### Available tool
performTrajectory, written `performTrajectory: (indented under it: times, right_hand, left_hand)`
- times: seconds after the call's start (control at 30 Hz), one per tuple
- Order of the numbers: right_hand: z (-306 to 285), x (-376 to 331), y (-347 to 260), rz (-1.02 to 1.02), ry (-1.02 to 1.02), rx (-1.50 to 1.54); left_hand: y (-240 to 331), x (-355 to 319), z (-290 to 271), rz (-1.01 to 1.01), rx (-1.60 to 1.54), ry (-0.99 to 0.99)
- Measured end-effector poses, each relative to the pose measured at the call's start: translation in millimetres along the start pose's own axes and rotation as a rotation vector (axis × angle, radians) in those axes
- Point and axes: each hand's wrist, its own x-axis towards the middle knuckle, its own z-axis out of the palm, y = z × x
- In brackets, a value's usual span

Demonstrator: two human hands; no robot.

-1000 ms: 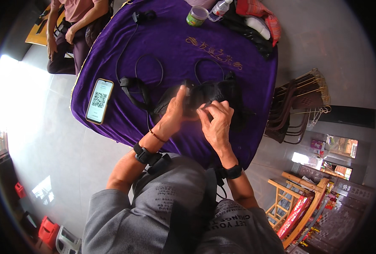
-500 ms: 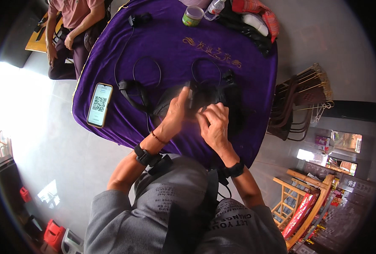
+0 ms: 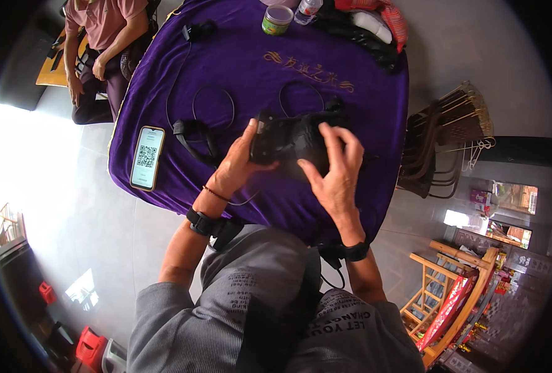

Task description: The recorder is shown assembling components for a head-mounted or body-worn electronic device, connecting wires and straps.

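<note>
Grey tiled floor [image 3: 89, 205], wooden chairs [image 3: 450, 124], bright sunlight patch [image 3: 21, 155].

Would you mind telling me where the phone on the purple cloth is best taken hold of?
Grip the phone across its two long edges, coming from above. It lies flat, screen up, near the cloth's left edge, apart from the black strap beside it.

To your left on the bench [image 3: 375, 93], near its edge, a phone [image 3: 147, 157] lay face up, its bright white screen showing a black square code. At the far edge stood a round green tub [image 3: 277, 18] with a pale purple lid and a red-patterned packet [image 3: 385, 13].
</note>
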Motion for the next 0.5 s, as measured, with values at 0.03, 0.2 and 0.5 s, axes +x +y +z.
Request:
performTrajectory:
  times: [0.03,0.2,0.5]
  right_hand:
    - [-0.2,-2.9,7.0,0.090,-0.017,0.098]
    - [17.7,-30.0,12.9,0.171,-0.278,0.371]
    - [28.9,-31.8,-4.1,0.234,-0.109,0.300]
  left_hand:
    - [14.1,0.4,0.3,-0.259,-0.278,0.038]
    - [9.7,5.9,-7.4,-0.432,-0.453,0.258]
    - [15.6,-15.3,-6.8,-0.138,-0.166,0.269]
